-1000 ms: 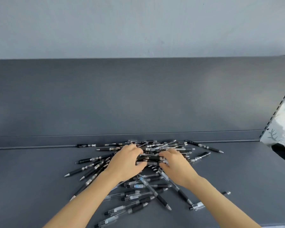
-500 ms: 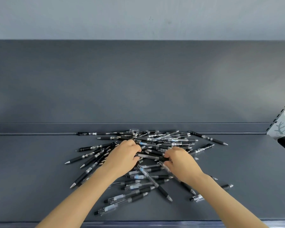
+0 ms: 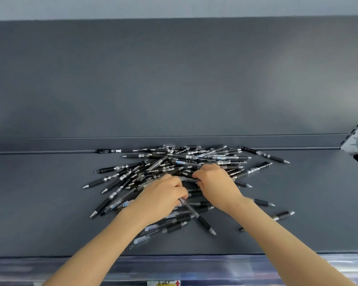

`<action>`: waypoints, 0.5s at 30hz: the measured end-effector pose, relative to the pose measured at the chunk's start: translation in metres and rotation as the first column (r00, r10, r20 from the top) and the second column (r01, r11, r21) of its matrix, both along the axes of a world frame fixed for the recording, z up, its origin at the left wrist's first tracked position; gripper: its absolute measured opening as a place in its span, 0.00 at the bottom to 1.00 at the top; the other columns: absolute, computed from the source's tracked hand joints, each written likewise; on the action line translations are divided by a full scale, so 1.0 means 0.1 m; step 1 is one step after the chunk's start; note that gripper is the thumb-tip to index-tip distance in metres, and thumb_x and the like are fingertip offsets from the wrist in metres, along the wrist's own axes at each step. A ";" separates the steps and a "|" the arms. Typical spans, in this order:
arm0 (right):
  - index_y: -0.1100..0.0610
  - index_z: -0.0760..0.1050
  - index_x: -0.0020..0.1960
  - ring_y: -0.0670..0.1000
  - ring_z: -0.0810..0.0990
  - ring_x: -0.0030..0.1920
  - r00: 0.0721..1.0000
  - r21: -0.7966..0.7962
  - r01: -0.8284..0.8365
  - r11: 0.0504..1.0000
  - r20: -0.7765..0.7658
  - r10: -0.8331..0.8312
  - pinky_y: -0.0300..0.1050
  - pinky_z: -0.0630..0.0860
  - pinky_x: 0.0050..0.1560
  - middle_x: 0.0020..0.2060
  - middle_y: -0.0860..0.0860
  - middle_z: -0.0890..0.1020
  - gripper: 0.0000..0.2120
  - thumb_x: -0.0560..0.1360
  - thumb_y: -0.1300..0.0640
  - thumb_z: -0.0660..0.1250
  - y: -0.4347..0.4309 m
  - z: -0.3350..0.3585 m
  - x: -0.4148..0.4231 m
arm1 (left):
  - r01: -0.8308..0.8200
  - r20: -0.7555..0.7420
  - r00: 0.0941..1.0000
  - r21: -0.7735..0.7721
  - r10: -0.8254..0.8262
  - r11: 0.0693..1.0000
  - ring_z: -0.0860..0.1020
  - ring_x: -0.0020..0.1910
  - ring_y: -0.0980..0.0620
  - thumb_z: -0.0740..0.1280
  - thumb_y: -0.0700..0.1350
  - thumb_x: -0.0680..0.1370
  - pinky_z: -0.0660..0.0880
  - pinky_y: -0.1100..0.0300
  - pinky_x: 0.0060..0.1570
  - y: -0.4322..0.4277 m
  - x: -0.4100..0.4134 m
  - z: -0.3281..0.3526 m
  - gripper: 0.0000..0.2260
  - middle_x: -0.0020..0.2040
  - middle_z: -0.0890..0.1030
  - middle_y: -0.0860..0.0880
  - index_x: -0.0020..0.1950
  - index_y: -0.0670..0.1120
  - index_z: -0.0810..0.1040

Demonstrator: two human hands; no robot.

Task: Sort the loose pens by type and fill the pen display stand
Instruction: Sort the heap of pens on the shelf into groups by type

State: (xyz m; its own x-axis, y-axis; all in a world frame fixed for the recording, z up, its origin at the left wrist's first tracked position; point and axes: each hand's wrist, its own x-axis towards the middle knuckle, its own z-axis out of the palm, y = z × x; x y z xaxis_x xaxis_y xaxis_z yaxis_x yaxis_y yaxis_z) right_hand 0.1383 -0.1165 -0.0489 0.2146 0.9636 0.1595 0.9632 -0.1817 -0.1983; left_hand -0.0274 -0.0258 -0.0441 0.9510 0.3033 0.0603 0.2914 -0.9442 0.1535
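On the dark grey shelf [image 3: 50, 203], close to its back lip, a tangled heap of pens [image 3: 194, 157] lies crisscrossed, some black-barrelled, some clear, all silver-tipped. The left hand [image 3: 161, 195] curls round a clear pen [image 3: 191, 209]. The right hand [image 3: 215, 182] pinches a second pen [image 3: 187, 179] mid-heap. Strays [image 3: 283, 215] lie to the right.

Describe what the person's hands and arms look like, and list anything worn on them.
The left hand and right hand are bare: no gloves, and no rings that can be seen. The left forearm and right forearm are uncovered down to the picture's bottom edge. No sleeve, watch or bracelet shows on either wrist.
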 end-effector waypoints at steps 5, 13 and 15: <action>0.57 0.77 0.53 0.55 0.73 0.48 0.997 0.009 0.009 1.000 0.082 -0.010 0.44 0.72 0.45 0.46 0.53 0.76 0.11 0.75 0.68 0.61 0.01 -0.05 0.04 | 0.026 0.043 0.999 0.094 -0.030 0.995 0.74 0.50 0.50 0.65 0.42 0.79 0.72 0.58 0.50 0.06 -0.09 -0.05 0.05 0.50 0.79 0.51 0.52 0.46 0.79; 0.59 0.75 0.50 0.55 0.72 0.44 0.995 0.001 0.100 0.995 0.009 -0.100 0.47 0.73 0.40 0.41 0.54 0.75 0.15 0.69 0.74 0.60 -0.11 0.03 0.25 | -0.268 0.268 0.906 -0.233 0.327 0.935 0.75 0.42 0.59 0.66 0.46 0.79 0.72 0.64 0.45 0.21 -0.33 0.11 0.03 0.45 0.77 0.58 0.49 0.51 0.79; 0.59 0.76 0.46 0.55 0.70 0.42 0.992 0.035 0.126 0.991 -0.032 -0.125 0.44 0.68 0.36 0.39 0.53 0.73 0.15 0.69 0.75 0.59 -0.07 0.03 0.28 | -0.318 0.358 0.800 -0.426 0.481 0.847 0.77 0.40 0.61 0.70 0.44 0.75 0.71 0.71 0.41 0.24 -0.36 0.17 0.02 0.42 0.79 0.58 0.46 0.51 0.80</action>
